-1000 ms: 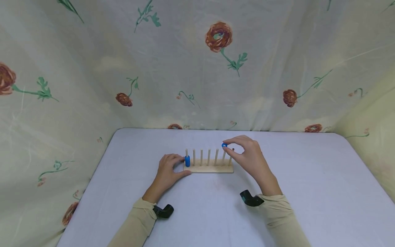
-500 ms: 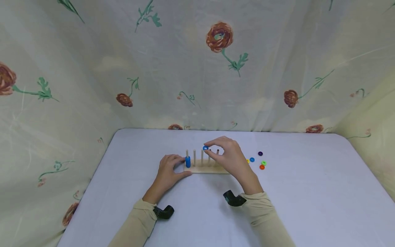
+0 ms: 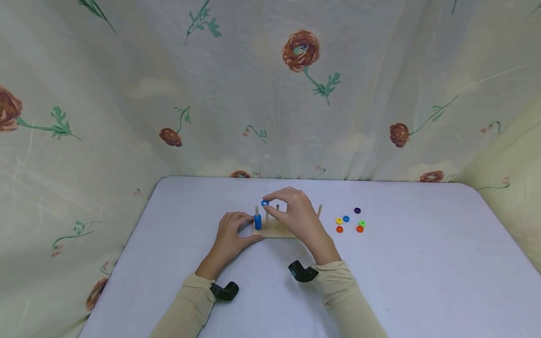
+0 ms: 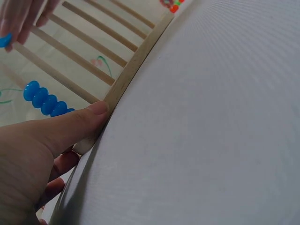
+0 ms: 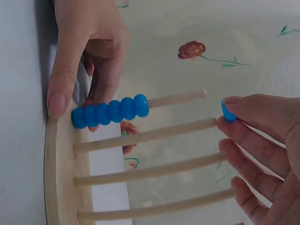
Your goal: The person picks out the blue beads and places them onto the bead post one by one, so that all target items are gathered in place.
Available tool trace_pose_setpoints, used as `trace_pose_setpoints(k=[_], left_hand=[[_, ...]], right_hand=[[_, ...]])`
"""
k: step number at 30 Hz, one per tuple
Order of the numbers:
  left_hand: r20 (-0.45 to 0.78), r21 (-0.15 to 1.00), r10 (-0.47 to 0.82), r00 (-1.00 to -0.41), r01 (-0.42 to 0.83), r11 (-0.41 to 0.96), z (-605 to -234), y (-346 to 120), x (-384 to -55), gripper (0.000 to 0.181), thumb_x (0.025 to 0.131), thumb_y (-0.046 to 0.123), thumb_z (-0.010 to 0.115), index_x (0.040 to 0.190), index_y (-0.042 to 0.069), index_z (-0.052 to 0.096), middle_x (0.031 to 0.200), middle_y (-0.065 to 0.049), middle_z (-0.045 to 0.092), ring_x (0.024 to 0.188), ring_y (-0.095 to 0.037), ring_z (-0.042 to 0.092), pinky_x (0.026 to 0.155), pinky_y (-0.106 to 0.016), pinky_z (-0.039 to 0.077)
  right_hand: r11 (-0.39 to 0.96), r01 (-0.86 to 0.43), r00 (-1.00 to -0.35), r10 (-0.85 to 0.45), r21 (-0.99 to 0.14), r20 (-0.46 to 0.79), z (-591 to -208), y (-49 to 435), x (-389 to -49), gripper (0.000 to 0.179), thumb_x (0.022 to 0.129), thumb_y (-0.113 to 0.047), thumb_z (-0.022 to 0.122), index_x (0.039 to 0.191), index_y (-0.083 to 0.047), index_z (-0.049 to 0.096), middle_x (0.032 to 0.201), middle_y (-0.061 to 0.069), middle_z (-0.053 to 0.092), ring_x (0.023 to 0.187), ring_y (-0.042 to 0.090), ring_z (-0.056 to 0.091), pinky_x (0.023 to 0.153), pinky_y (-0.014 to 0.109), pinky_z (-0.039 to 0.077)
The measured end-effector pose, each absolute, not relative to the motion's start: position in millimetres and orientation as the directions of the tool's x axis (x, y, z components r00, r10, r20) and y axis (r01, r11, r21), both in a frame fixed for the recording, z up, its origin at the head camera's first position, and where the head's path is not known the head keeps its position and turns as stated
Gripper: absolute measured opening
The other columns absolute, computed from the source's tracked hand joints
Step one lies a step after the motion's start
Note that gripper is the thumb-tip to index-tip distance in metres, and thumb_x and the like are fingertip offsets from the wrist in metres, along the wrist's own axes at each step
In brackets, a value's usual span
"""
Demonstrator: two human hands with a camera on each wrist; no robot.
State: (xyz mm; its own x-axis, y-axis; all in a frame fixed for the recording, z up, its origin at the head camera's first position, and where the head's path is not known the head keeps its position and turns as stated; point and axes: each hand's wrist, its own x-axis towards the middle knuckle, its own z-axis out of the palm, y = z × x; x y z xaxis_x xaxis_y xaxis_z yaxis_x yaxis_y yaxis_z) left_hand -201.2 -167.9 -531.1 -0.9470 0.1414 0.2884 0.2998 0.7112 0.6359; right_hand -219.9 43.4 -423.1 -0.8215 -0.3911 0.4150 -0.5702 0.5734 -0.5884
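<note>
A wooden peg board (image 3: 276,231) with a row of upright pegs stands on the table. Several blue beads (image 5: 110,112) are stacked on its leftmost peg, whose top is bare. My left hand (image 3: 230,237) grips the board's left end; in the left wrist view the thumb (image 4: 96,110) lies along its near edge. Between thumb and forefinger, my right hand (image 3: 296,216) pinches one blue ring bead (image 3: 265,203). That bead is at the height of the peg tops, by the second peg (image 5: 154,133) from the left. The right hand hides several pegs in the head view.
To the right of the board lie loose ring beads: a yellow bead (image 3: 339,220), a blue bead (image 3: 346,218), a purple bead (image 3: 357,210), a green bead (image 3: 361,224) and two orange beads, one nearer the board (image 3: 340,229). A flowered curtain (image 3: 270,94) hangs behind the white table (image 3: 262,310).
My right hand has carried the blue bead leftward over the pegs, from the right end to near the leftmost stack. Loose beads it covered now show. The left hand keeps its hold.
</note>
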Motion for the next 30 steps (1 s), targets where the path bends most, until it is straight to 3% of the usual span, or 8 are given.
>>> trace_pose_setpoints(k=[9,15,30], left_hand=[[0.281,0.635,0.144,-0.949,0.296,0.714,-530,-168,-202,0.050,0.076,0.035,0.093,0.115,0.009,0.077,0.117,-0.008,0.072,0.119,-0.030,0.055,0.113,-0.057,0.037],[0.283,0.638,0.148,-0.948,0.302,0.709,-530,-168,-201,0.050,0.075,0.035,0.093,0.115,0.009,0.077,0.116,-0.008,0.072,0.118,-0.030,0.055,0.113,-0.056,0.036],[0.284,0.630,0.149,-0.947,0.302,0.715,-530,-168,-201,0.051,0.075,0.036,0.093,0.116,0.009,0.076,0.117,-0.008,0.072,0.120,-0.031,0.055,0.113,-0.057,0.037]], right_hand=[[0.549,-0.629,-0.776,-0.403,-0.551,0.485,-429,28,-218,0.019,0.091,-0.020,0.080,0.109,-0.012,0.081,0.107,0.003,0.080,0.108,0.022,0.072,0.104,0.047,0.053],[0.569,-0.651,-0.753,-0.406,-0.502,0.517,-434,23,-218,0.017,0.092,-0.020,0.080,0.107,-0.013,0.081,0.105,0.002,0.080,0.107,0.021,0.072,0.100,0.046,0.053],[0.601,-0.641,-0.755,-0.382,-0.477,0.533,-439,22,-219,0.027,0.091,-0.027,0.081,0.114,-0.014,0.079,0.109,0.002,0.080,0.109,0.022,0.072,0.100,0.047,0.054]])
